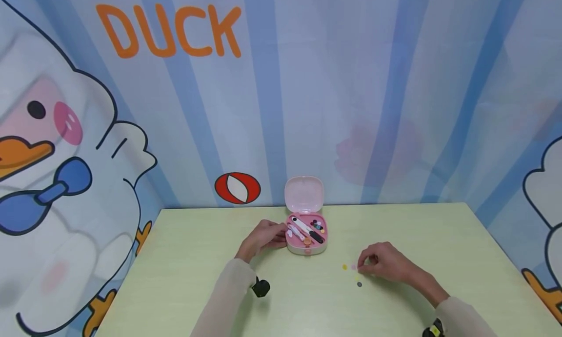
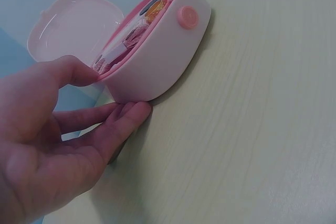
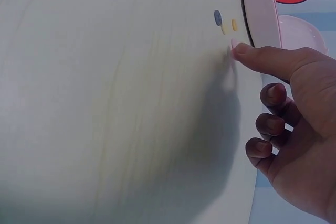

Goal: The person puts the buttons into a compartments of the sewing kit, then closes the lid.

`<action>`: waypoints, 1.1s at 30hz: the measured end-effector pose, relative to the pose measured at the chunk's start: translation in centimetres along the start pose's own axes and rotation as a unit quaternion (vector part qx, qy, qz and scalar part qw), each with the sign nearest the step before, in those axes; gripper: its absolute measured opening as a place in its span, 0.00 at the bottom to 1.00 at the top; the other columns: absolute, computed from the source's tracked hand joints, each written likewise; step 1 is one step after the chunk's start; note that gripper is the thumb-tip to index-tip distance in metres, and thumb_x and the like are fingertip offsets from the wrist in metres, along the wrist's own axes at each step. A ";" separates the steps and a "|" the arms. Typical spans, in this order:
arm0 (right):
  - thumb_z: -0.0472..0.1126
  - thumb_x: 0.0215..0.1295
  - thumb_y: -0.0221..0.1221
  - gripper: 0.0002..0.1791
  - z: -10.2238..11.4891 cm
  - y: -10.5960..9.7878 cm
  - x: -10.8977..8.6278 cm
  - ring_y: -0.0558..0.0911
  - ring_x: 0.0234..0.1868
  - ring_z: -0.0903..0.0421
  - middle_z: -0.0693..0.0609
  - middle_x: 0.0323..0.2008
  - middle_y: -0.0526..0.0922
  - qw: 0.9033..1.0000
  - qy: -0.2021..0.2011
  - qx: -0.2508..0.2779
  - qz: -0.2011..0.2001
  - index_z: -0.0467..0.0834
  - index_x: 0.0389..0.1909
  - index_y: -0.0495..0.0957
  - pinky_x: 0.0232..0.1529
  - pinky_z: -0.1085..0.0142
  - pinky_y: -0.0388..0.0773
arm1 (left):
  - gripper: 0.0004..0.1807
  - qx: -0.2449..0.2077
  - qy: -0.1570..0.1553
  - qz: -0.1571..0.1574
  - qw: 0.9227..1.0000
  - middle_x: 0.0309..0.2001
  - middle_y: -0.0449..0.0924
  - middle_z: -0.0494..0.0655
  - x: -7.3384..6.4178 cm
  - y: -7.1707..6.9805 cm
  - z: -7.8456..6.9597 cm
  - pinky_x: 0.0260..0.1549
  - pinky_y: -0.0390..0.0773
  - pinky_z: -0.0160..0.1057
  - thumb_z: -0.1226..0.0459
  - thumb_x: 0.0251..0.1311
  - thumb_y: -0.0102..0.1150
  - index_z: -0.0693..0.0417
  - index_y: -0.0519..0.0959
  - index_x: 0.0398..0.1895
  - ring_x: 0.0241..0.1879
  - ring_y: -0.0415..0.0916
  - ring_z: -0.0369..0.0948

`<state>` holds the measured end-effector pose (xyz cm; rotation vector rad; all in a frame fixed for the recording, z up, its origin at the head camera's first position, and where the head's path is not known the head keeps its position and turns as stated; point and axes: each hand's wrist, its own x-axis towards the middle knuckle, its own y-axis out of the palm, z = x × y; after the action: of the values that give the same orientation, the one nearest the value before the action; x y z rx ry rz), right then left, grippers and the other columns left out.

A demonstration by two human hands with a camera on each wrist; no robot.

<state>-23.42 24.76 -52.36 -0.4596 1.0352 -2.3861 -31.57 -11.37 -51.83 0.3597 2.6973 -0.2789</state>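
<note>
An open pink-and-white sewing kit box (image 1: 307, 250) stands near the table's back edge, its clear pink lid (image 1: 304, 194) raised. Inside lie a white-and-black tool (image 1: 313, 235), small thread bundles (image 2: 137, 33) and several dark and coloured buttons (image 1: 317, 225). My left hand (image 1: 265, 237) holds the box's left side, thumb on the rim and fingers low against the wall. To the right of the box, my right hand (image 1: 386, 263) pinches at a pink button (image 3: 233, 43) with thumb and forefinger close to the tabletop; its other fingers are curled. The forefinger is mostly hidden in the right wrist view.
Beside the right fingertips lie a yellow button (image 1: 344, 267), a pale yellow button (image 1: 356, 278) and a dark grey button (image 1: 359, 284). The pale wooden table (image 1: 175, 268) ends at a blue striped backdrop (image 1: 307, 83) with a duck print.
</note>
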 end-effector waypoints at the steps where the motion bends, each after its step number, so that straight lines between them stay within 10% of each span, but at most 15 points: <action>1: 0.36 0.62 0.72 0.04 0.0 -0.1 0.1 0.69 0.24 0.67 0.62 0.24 0.81 1.000 0.002 0.000 0.003 0.49 0.31 0.89 0.26 0.71 0.68 | 0.20 0.000 0.001 0.000 1.000 0.44 0.85 0.56 0.0 0.0 0.0 0.47 0.87 0.40 0.58 0.73 0.60 0.66 0.78 0.57 0.42 0.85 0.45; 33: 0.37 0.66 0.69 0.02 3.1 -2.1 9.2 0.68 0.26 0.60 0.55 0.23 0.77 1.000 0.000 -0.012 0.005 0.44 0.33 0.89 0.27 0.68 0.64 | 0.19 -0.018 0.017 0.012 1.000 0.45 0.85 0.56 -0.1 -0.1 0.1 0.48 0.87 0.42 0.60 0.72 0.59 0.67 0.79 0.55 0.41 0.84 0.44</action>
<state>-30.12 19.06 -47.81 -0.4615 1.0638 -2.3670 -31.48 -11.46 -51.88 0.3900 2.7245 -0.2188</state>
